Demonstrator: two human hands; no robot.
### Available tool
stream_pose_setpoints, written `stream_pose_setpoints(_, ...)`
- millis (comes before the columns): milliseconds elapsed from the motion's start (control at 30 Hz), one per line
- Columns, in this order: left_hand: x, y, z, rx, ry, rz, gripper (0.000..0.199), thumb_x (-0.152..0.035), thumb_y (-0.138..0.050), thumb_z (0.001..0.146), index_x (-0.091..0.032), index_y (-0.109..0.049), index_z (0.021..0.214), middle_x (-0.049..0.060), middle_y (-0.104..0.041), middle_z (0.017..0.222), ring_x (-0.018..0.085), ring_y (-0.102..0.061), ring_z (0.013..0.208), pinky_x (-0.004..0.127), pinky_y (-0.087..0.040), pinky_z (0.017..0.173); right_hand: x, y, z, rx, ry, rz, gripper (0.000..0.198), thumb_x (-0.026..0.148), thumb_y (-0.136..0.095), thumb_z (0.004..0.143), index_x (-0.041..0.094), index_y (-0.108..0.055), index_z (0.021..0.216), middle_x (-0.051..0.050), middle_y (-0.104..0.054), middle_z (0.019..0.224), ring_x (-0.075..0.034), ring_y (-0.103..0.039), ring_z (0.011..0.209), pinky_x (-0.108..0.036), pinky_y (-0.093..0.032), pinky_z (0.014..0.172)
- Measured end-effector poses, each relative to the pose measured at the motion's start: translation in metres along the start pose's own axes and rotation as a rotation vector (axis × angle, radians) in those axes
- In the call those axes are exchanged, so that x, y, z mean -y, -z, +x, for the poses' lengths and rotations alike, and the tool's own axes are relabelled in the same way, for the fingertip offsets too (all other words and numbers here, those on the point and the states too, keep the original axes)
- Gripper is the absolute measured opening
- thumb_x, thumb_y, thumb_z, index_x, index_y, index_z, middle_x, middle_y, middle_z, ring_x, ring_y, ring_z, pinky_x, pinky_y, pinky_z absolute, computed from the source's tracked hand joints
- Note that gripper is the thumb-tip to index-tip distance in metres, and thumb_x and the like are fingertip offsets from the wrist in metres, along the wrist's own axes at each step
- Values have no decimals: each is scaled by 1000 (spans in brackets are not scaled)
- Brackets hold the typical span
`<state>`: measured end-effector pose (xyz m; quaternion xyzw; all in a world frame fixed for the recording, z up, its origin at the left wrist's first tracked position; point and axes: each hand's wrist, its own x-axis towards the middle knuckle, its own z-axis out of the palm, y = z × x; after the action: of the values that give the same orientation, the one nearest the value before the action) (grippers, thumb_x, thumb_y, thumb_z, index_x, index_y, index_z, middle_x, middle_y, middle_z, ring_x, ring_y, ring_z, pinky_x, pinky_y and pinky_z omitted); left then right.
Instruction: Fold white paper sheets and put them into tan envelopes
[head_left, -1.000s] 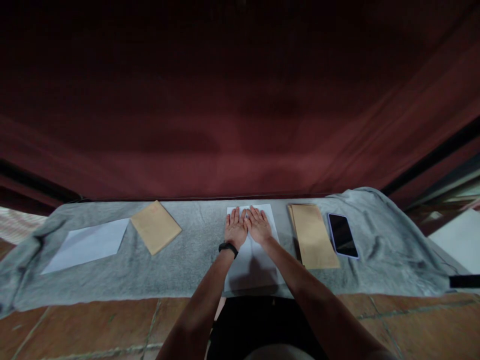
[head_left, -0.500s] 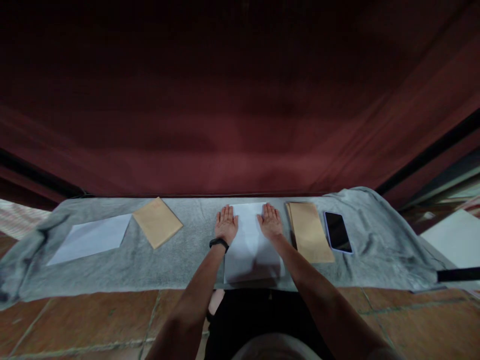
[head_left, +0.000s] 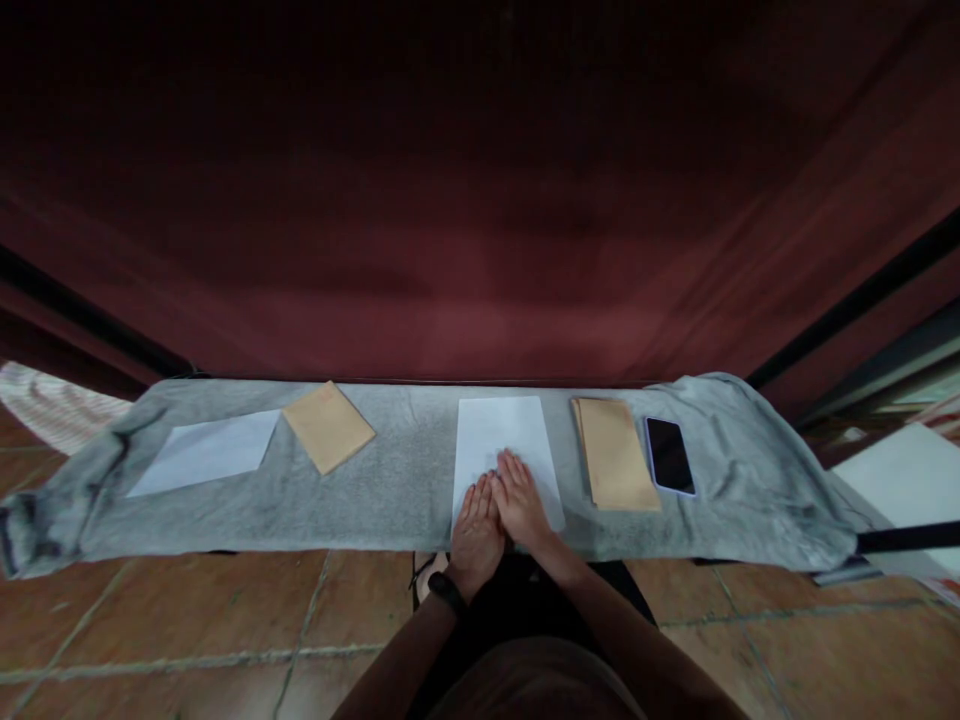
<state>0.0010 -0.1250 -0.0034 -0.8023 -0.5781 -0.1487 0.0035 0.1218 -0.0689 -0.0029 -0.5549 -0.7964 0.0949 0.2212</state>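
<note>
A white sheet of paper (head_left: 502, 425) lies on the grey cloth in front of me, its near part covered by my hands. Flat on its lower left rests my left hand (head_left: 478, 525), fingers stretched out, with a dark band on the wrist. My right hand (head_left: 519, 500) also lies flat, its fingertips touching the left hand's fingers near the middle of the sheet. Neither hand grasps anything. To the right of the sheet is a small stack of brown envelopes (head_left: 619, 455).
Grey cloth (head_left: 412, 450) covers the narrow bench against a dark red panel (head_left: 480, 335). On the left lie another white sheet (head_left: 210, 450) and a brown envelope (head_left: 328, 427). A phone (head_left: 670, 457) sits at right. A white board-like object (head_left: 907, 480) stands at far right.
Both hands have slid from the sheet's far corners toward me and inward, and now meet near its near edge. The sheet's far part is uncovered. The view has shifted slightly.
</note>
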Motion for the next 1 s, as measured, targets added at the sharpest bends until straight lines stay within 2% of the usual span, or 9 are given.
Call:
stream_pose_setpoints(67, 0, 2, -7, 6, 9, 5, 59, -14, -33, 95, -7, -34, 154, 16, -39, 158, 23, -31, 150, 46, -31, 123, 6, 1, -25, 9, 28, -28, 52, 31, -28, 105, 17, -39, 154, -10, -41, 157, -23, -36, 148, -48, -27, 123)
stream_pose_setpoints(133, 4, 6, -9, 12, 36, 21, 56, -20, -33, 98, -8, -36, 153, 15, -39, 158, 23, -30, 150, 45, -32, 122, 3, 7, -38, 5, 13, -71, 53, 33, -31, 105, 14, -39, 154, -12, -40, 158, -24, -37, 148, -47, -27, 123)
stream_pose_setpoints(400, 27, 20, -20, -23, 106, 91, 62, -45, -33, 103, -6, -39, 152, 19, -41, 156, 29, -34, 148, 49, -33, 120, -30, 28, -55, -85, -29, -250, 58, 39, -37, 105, 6, -38, 153, -18, -41, 156, -30, -41, 145, -46, -31, 119)
stream_pose_setpoints(667, 47, 25, -37, -75, 163, 115, 57, -37, -30, 104, -4, -41, 150, 20, -44, 154, 32, -39, 145, 52, -35, 118, -45, 32, -80, -159, -60, -332, 58, 38, -39, 105, 3, -39, 151, -20, -45, 153, -30, -44, 142, -45, -33, 117)
stream_pose_setpoints(733, 43, 28, -36, -102, 184, 119, 57, -35, -30, 104, -4, -39, 151, 21, -43, 154, 33, -37, 146, 54, -33, 118, -45, 34, -81, -168, -86, -330, 56, 36, -39, 105, 2, -41, 150, -21, -45, 153, -31, -44, 142, -46, -33, 118)
stream_pose_setpoints(833, 23, 28, -28, -126, 150, 95, 58, -34, -31, 104, -7, -32, 155, 19, -38, 158, 31, -30, 150, 53, -31, 120, -34, 33, -75, -161, -95, -286, 53, 33, -36, 105, 2, -43, 149, -20, -45, 153, -31, -42, 143, -48, -33, 118)
stream_pose_setpoints(1000, -16, 14, -12, -27, -14, 42, 54, -22, -31, 102, -7, -34, 154, 15, -39, 159, 24, -30, 150, 46, -31, 122, -9, 25, -61, -90, 53, -152, 50, 29, -31, 106, 8, -45, 149, -15, -47, 154, -24, -42, 144, -43, -35, 118)
